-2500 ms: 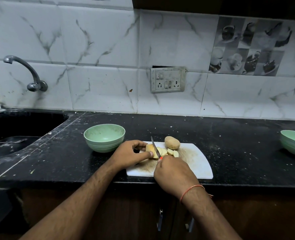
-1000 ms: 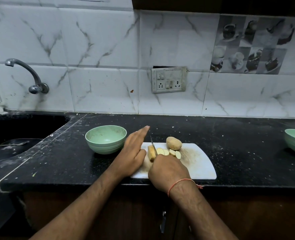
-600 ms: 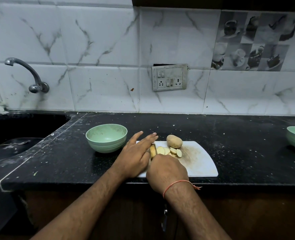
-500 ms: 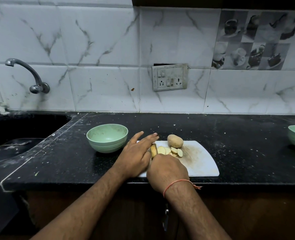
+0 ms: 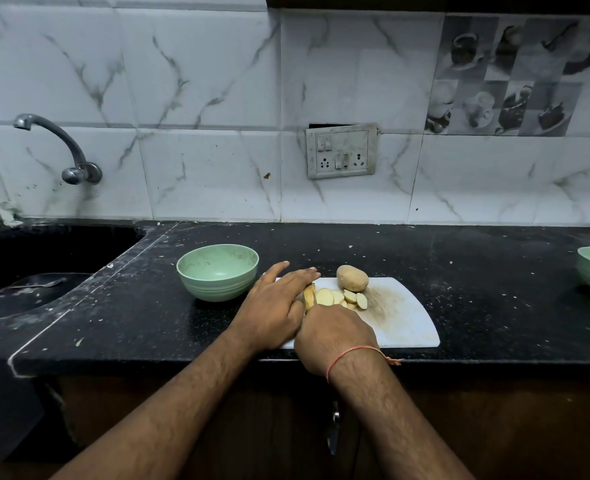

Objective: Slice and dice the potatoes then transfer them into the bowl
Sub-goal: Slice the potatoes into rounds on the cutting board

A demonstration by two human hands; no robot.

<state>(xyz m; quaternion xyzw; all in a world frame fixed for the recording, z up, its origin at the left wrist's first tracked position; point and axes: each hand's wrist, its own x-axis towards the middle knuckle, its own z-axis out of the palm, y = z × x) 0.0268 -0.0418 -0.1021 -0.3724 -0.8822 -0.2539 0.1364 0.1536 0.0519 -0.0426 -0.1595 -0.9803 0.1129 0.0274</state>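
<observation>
1. Potato piece [image 5: 309,295] stands on the white cutting board [image 5: 404,320], with cut slices [image 5: 342,297] just to its right and a whole potato [image 5: 352,278] farther back.
2. Our left hand [image 5: 275,303] presses it with straight fingers; our right hand [image 5: 335,336] is curled, but we cannot see the knife.
3. We judge it firm and wet on the cut faces, so we should hold the skin side.
4. The green bowl [image 5: 217,277] waits left on the table [image 5: 141,323].

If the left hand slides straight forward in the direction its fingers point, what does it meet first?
The left hand lies flat, its fingers pointing up and right over the potato piece. Straight on, it would probably meet the whole potato at the cutting board's far edge, though depth is unclear.
</observation>
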